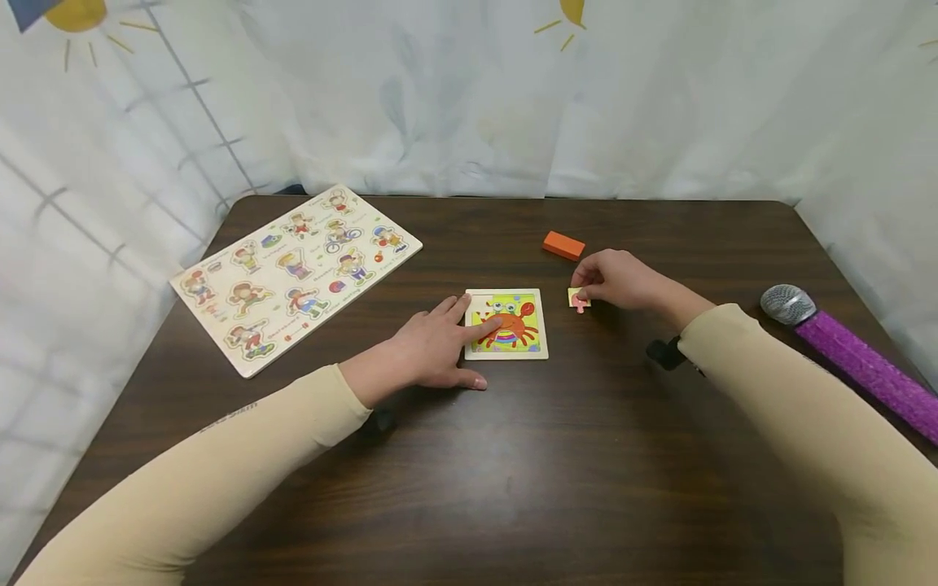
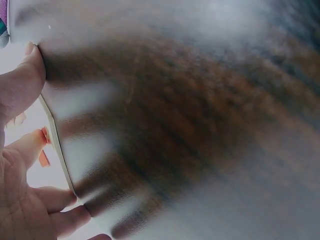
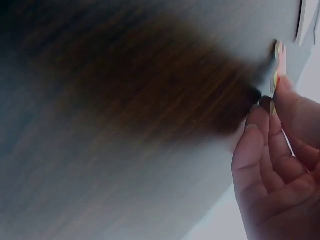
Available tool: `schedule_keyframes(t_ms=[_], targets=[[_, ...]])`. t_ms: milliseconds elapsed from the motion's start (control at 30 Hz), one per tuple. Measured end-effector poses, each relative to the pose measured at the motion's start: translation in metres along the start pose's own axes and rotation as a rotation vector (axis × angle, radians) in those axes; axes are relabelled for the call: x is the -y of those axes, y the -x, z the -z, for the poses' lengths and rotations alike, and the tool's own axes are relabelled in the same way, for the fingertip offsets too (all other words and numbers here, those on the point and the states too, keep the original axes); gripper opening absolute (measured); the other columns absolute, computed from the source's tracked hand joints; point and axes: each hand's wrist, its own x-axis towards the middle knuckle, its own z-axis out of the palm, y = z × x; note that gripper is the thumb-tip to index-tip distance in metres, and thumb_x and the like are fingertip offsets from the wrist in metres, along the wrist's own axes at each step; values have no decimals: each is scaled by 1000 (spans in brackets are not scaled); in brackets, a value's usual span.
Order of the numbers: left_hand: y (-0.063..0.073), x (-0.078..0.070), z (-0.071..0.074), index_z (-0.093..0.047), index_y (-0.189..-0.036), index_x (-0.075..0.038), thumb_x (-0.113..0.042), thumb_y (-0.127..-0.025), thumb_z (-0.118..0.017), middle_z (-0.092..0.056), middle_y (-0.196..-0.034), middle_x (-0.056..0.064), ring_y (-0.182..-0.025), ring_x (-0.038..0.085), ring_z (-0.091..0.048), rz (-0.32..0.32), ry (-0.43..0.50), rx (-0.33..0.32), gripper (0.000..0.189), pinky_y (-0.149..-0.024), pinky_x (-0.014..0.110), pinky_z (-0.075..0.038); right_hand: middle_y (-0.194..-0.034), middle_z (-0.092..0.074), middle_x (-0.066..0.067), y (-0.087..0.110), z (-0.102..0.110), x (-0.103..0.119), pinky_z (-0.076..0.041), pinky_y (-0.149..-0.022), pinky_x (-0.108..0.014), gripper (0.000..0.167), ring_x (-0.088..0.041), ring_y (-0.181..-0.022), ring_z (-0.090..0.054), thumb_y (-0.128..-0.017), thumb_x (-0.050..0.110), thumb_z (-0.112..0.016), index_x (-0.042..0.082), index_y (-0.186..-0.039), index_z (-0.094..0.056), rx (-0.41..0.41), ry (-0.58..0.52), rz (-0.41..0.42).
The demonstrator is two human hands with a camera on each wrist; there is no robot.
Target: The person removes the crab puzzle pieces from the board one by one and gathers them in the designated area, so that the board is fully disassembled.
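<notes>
A small square jigsaw puzzle (image 1: 529,332) with a red crab on yellow lies flat in a pale frame near the table's middle. My left hand (image 1: 432,348) rests on its left side with fingers spread, the index fingertip on the crab picture and the thumb on the table. In the left wrist view, the left hand's fingers (image 2: 57,200) lie along the frame's edge. Right of the frame, my right hand (image 1: 619,278) pinches a yellow-and-pink puzzle piece (image 1: 577,302) between thumb and fingers. The right wrist view shows that piece (image 3: 280,62) nearly edge-on, tilted off the table.
An orange block (image 1: 563,246) lies just beyond the right hand. A large white picture board (image 1: 271,273) with several cartoon children is at the left. On the far right lies a purple microphone (image 1: 865,358). A pale curtain (image 1: 469,98) hangs behind the dark wooden table (image 1: 513,472).
</notes>
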Motion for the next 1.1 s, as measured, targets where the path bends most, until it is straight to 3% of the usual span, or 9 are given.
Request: schedule_keyframes(t_ms=[233,500,733,967,1100], targets=[[1,1,-2,-21,-164,-36,-68,-87,-68,-15,-170,23,-157,40,-21,0,15,-8,95,-111,58,-43,-104,-69,-14,-1,-1,0,-52,-81,-41,11,-25,-87,-58,-100,7,-65,1,-109,-69,30,21,-33],[2,2,0,-22,-164,-35,-67,-87,-68,-14,-170,24,-157,41,-21,-1,25,-13,95,-111,58,-43,-123,-66,-16,6,4,-7,-51,-99,-50,43,-31,-109,-61,-91,21,-79,0,-126,-65,91,-14,-49],[2,1,2,-22,-163,-35,-67,-87,-68,-14,-170,24,-157,41,-20,-6,15,-3,95,-111,58,-43,-114,-66,-15,5,-1,-7,-52,-90,-47,32,-28,-98,-60,-91,18,-79,2,-117,-68,60,14,32],[2,1,2,-22,-164,-34,-68,-87,-67,-14,-170,24,-157,41,-19,-9,9,-4,95,-111,59,-42,-108,-67,-13,5,0,-4,-50,-84,-42,27,-24,-92,-59,-92,14,-77,2,-115,-69,58,23,42],[3,1,3,-21,-164,-35,-68,-87,-67,-14,-170,24,-157,41,-19,-13,8,-11,95,-111,58,-43,-113,-67,-15,6,2,-1,-52,-86,-44,31,-25,-94,-61,-93,13,-76,1,-120,-67,70,31,29]])
